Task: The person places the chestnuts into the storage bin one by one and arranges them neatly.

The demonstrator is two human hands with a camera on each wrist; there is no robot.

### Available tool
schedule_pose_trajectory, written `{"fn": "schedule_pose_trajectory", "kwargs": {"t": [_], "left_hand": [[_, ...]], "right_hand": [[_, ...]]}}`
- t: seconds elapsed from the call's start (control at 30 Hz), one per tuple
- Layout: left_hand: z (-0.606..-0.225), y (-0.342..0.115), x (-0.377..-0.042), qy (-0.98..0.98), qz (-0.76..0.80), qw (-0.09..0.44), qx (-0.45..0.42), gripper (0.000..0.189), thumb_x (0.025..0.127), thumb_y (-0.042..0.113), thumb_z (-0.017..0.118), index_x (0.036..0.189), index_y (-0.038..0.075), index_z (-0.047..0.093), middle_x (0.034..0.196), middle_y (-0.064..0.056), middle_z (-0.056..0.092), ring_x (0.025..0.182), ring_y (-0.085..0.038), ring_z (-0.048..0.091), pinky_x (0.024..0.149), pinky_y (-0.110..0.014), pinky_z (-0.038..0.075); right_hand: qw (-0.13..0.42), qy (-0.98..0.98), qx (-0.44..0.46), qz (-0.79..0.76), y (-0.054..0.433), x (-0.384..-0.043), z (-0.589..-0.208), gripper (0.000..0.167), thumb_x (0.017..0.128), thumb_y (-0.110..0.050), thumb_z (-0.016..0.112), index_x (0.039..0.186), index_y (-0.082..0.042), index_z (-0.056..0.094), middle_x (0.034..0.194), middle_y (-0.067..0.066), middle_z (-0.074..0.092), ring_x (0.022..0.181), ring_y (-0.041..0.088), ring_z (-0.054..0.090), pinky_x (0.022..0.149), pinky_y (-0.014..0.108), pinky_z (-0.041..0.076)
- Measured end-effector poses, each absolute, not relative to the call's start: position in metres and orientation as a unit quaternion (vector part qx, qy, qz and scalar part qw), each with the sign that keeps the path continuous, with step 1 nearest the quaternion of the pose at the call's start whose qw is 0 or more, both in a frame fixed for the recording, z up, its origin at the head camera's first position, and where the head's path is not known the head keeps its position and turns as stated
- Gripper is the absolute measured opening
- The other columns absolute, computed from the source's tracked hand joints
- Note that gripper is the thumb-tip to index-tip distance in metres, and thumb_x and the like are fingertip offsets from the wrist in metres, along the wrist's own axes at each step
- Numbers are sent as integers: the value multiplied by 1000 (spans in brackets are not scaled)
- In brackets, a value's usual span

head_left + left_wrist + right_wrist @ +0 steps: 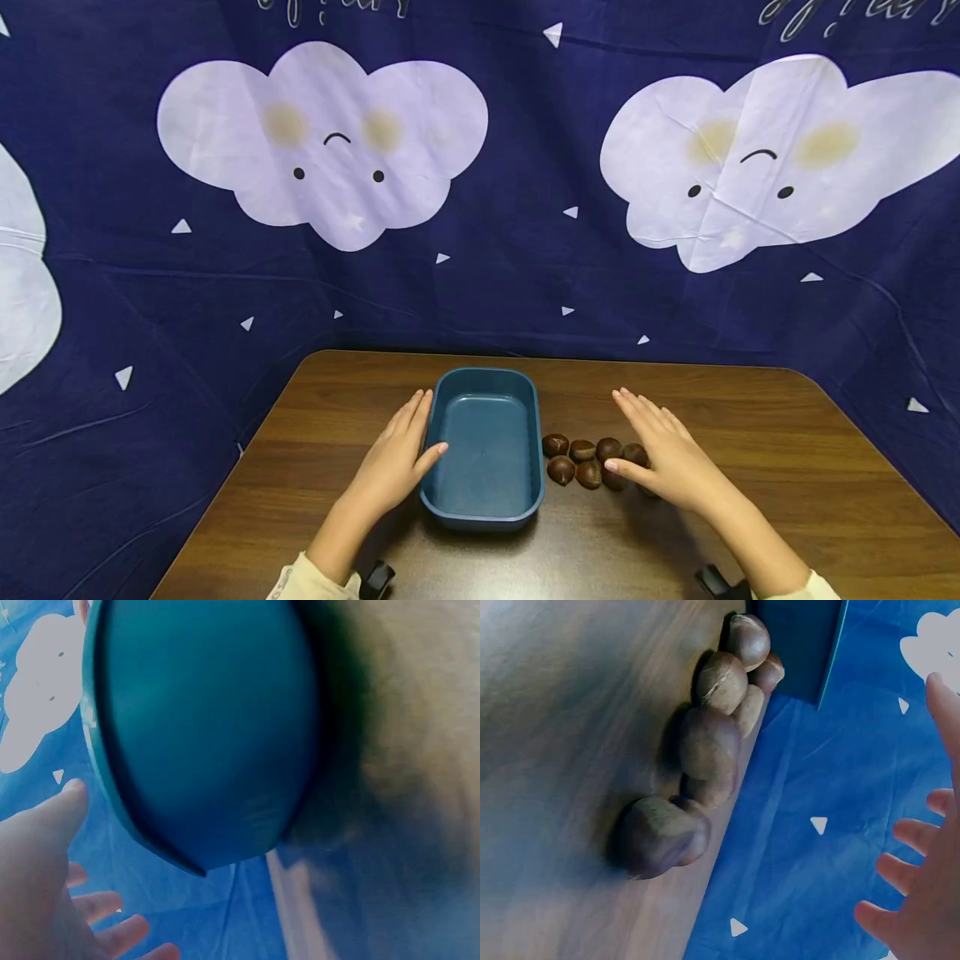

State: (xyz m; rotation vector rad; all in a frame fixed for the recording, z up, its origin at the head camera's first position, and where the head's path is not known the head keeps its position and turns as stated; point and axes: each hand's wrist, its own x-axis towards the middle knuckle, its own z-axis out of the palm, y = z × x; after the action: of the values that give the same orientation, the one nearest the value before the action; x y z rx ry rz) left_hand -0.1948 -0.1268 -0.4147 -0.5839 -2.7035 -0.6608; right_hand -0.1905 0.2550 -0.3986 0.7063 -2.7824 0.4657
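Observation:
A blue rectangular tray with raised walls stands on the wooden table, its inside bare. Along its left wall is my left hand, fingers straight and thumb over the rim; in the left wrist view this hand appears beside the tray's side. Several brown chestnuts lie in two rows just right of the tray. My right hand hovers over the right end of those rows with fingers extended, hiding part of the last chestnuts. The right wrist view shows the chestnuts on the table, apart from the right hand.
The brown wooden table has rounded far corners. Behind it hangs a dark blue cloth printed with white clouds and small triangles. A dark strap device sits at the left wrist, another at the right.

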Motion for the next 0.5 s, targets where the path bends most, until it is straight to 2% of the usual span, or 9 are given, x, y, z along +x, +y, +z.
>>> {"fn": "schedule_pose_trajectory", "kwargs": {"t": [0.13, 0.3, 0.5], "left_hand": [[-421, -132, -195, -939, -268, 126, -173, 72, 89, 36, 55, 143, 7, 17, 145, -15, 22, 128, -32, 26, 97, -49, 29], [-425, -139, -195, -912, -374, 84, -144, 68, 91, 33, 52, 143, 7, 17, 144, -17, 22, 128, -33, 24, 98, -51, 25], [-430, -142, -196, -883, -453, 45, -112, 64, 92, 36, 50, 143, 10, 22, 141, -20, 27, 121, -39, 35, 92, -55, 31]], "right_hand": [[122, -946, 237, 184, 260, -188, -402, 89, 77, -50, 64, 145, -19, 14, 146, 11, 21, 129, 34, 23, 98, 54, 18], [126, -943, 227, 206, 268, -186, -411, 94, 75, -46, 68, 145, -22, 11, 145, 12, 24, 126, 36, 28, 93, 57, 26], [101, -940, 210, 249, 278, -182, -423, 94, 75, -43, 69, 145, -22, 10, 142, 20, 25, 123, 43, 28, 90, 60, 28]]}}
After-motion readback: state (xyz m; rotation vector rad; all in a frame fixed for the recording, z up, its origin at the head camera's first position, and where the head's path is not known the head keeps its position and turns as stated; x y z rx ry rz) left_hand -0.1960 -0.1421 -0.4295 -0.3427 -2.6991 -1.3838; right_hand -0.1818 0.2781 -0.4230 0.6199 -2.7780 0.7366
